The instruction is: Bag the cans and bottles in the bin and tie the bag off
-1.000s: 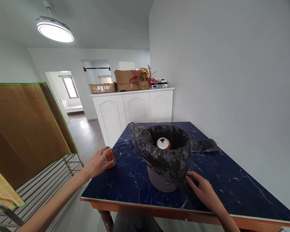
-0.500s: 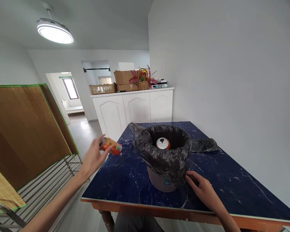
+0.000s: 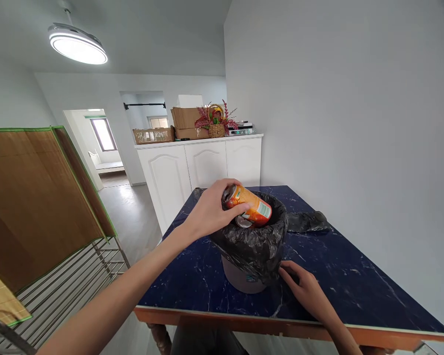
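My left hand [image 3: 220,207] is closed round an orange drink can [image 3: 257,204], tilted over the mouth of a trash bin [image 3: 240,276]. A black plastic bag [image 3: 257,246] lines the bin and folds down over its rim. Inside the bag, partly hidden under the held can, shows the silver top of another can [image 3: 243,222]. My right hand [image 3: 303,286] is beside the bin's lower right, thumb and fingers pinching the edge of the black bag.
The bin stands on a dark blue marbled table [image 3: 336,276] with an orange-brown edge. Part of a black plastic bag [image 3: 309,222] lies on the table right of the bin. Behind is a white cabinet [image 3: 207,162]; a metal rack [image 3: 74,276] stands left.
My left hand has carried the orange can from left of the table rightward to over the bin's mouth. My right hand has stayed at the bag's edge.
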Available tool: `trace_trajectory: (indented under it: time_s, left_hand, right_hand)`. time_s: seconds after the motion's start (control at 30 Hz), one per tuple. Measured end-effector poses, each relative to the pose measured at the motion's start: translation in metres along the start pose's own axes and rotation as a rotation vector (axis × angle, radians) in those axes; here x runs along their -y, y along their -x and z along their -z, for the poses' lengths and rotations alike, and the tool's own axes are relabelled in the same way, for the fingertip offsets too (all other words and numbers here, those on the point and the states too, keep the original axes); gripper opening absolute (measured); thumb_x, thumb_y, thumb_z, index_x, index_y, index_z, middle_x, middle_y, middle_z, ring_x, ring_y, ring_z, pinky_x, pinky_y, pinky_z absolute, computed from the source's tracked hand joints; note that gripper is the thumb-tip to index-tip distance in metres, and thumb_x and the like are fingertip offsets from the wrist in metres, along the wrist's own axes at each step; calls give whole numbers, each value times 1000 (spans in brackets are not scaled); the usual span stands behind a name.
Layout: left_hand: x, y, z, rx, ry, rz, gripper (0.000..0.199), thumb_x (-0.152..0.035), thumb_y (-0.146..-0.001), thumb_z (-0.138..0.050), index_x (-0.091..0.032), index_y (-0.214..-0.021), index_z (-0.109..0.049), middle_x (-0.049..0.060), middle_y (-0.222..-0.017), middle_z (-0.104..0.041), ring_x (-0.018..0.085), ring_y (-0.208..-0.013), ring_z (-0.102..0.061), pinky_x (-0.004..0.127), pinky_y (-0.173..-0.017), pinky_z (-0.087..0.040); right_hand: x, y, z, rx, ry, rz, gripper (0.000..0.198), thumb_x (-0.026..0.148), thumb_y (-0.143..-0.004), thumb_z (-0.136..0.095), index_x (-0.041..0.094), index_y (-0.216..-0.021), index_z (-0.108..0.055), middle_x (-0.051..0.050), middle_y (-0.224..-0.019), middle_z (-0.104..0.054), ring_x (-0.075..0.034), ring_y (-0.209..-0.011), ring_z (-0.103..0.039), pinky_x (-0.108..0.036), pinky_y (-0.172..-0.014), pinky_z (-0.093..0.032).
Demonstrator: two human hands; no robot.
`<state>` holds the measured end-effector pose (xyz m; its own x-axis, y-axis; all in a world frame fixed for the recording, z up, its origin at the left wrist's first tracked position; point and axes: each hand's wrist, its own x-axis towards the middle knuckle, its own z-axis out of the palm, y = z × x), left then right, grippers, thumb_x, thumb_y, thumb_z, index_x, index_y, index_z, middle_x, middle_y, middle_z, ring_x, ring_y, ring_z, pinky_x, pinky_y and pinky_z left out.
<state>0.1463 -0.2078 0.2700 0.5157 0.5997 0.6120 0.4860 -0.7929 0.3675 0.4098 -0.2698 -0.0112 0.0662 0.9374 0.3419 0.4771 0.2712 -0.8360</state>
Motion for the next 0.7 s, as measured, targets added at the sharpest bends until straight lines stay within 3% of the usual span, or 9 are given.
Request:
trace_trajectory:
  time_s: [0.13, 0.3, 0.4, 0.47, 0.53, 0.63, 0.7]
  left_hand:
    - [8, 2, 1, 146, -24, 39, 57, -54, -94, -75, -29, -142, -61, 10, -142, -70, 33, -134, -63, 52, -115, -47]
    - [33, 12, 16, -146, -80, 137, 48, -59, -103, -58, -26, -137, -62, 12, -147, -64, 32, -140, -57, 49, -118, -44]
    - [61, 16, 26, -211, 15, 410, 64, -65, -98, -60, -21, -144, -55, 18, -156, -54, 35, -146, -50, 48, -116, -45]
    - [78, 19, 32, -142, 117, 619, 80, -75, -92, -63, -17, -146, -53, 23, -151, -58, 39, -139, -57, 50, -107, -51]
    - [88, 22, 36, 17, 308, 775, 87, -84, -85, -64, -14, -137, -61, 24, -132, -70, 40, -120, -68, 50, -96, -56]
    - [92, 23, 35, 237, 757, 887, 73, -81, -78, -75, -15, -110, -73, 19, -108, -78, 32, -97, -73, 43, -86, -60]
    - [88, 20, 30, 201, 954, 869, 54, -63, -77, -88, -15, -99, -76, 18, -103, -79, 26, -87, -73, 37, -77, -60]
  right_hand:
    - [5, 1, 2, 25, -17, -29, 45, 63, -103, -55, 26, -116, -76, -11, -115, -81, -30, -104, -78, -34, -80, -59]
    - [5, 0, 2, 22, -48, -53, 46, 65, -100, -58, 26, -116, -78, -11, -114, -81, -31, -104, -77, -34, -77, -59]
    - [8, -4, 3, 26, -161, -65, 48, 69, -96, -64, 26, -114, -79, -9, -114, -81, -30, -106, -76, -36, -88, -59]
    - [14, -10, 9, 43, -311, -115, 55, 74, -90, -70, 25, -113, -79, -9, -114, -81, -30, -106, -76, -38, -93, -60]
    - [26, -18, 19, 51, -494, -209, 59, 75, -87, -74, 23, -114, -79, -10, -115, -81, -29, -104, -76, -37, -90, -61]
    - [47, -34, 39, 76, -766, -346, 53, 69, -90, -75, 22, -114, -79, -11, -113, -80, -24, -96, -77, -31, -79, -62]
    - [63, -46, 50, 122, -901, -384, 46, 66, -91, -75, 23, -108, -79, -9, -105, -81, -20, -87, -77, -28, -72, -61]
